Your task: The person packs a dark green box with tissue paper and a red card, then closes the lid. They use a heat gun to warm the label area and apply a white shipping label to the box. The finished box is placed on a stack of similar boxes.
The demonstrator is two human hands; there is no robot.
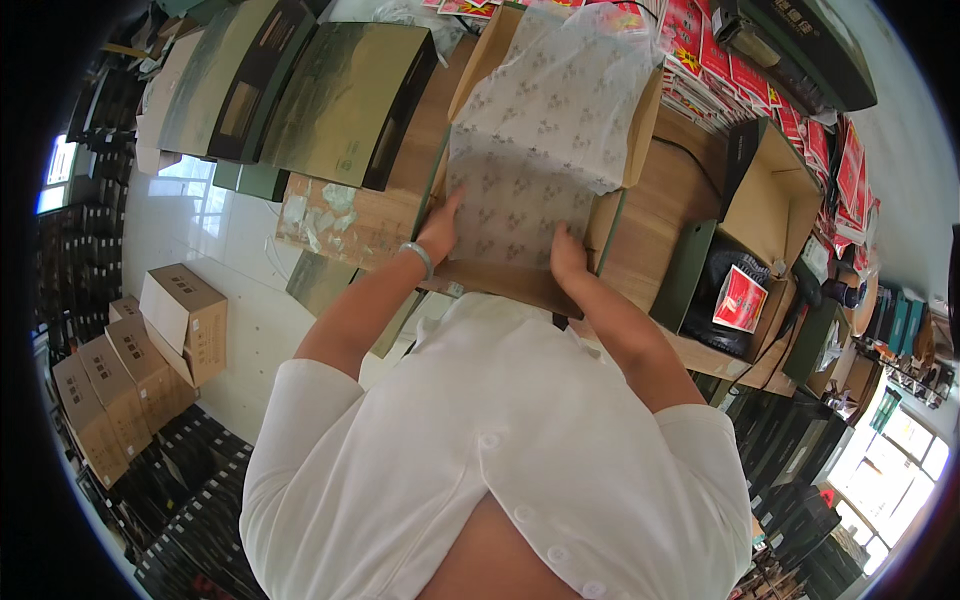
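In the head view, patterned tissue paper (530, 130) lies in an open box (644, 125) at upper centre, on the desk (680, 170). The left hand (438, 232) and right hand (568, 258) flank its near end; whether their fingers pinch it cannot be told. Arranging the lining seems in hand, calling for even smoothing. Right of centre, a green box (686, 275) holds a black shoe (722, 265) and red packet (741, 299).

Tabletop (645, 235) gives passage between paper-lined box (644, 125) and shoe box (686, 275), red packets (687, 40) blocking beyond.
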